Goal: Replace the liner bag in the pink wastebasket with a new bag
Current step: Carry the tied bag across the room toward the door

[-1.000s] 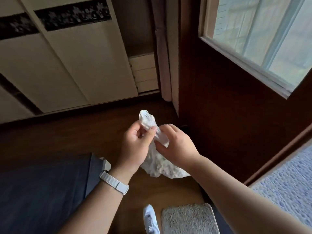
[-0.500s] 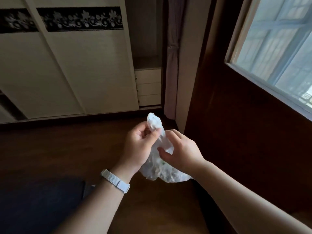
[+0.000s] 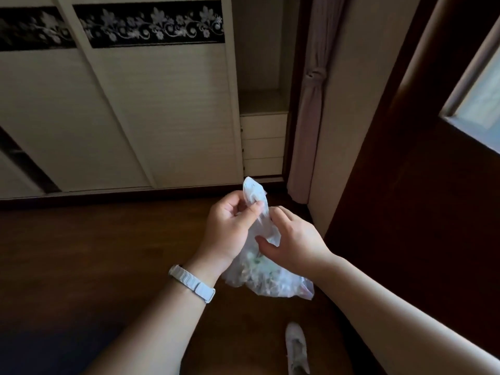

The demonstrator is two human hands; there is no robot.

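Fingers (image 3: pixel 235 203) of the left hand (image 3: pixel 230 226) are curled, with thumb and forefinger pinching the twisted neck of the liner bag (image 3: pixel 266 278). The neck's loose end stands up just above that pinch. On the right hand (image 3: pixel 293 240), the fingers (image 3: pixel 278 213) curve loosely round the bag just below the left-hand pinch, thumb laid on its near face.

The filled body of the bag hangs below both hands, clear of the wooden floor (image 3: pixel 94 253). Small mixed scraps show through the film and cannot be identified. Pink wastebasket: not in view. Beyond the fingers stand cream wardrobe doors (image 3: pixel 162 117). Below the right hand, a pale shoe (image 3: pixel 296 345) is on the floor.

Assessment: thin clear film, soft and slippery, liable to tear if stretched, and the load is judged light. The hold belongs on the gathered neck, where the layers bunch and give purchase, not on the slack wall. The step in hand is probably closing off the old bag at the neck. Fitting a new bag remains to be done.
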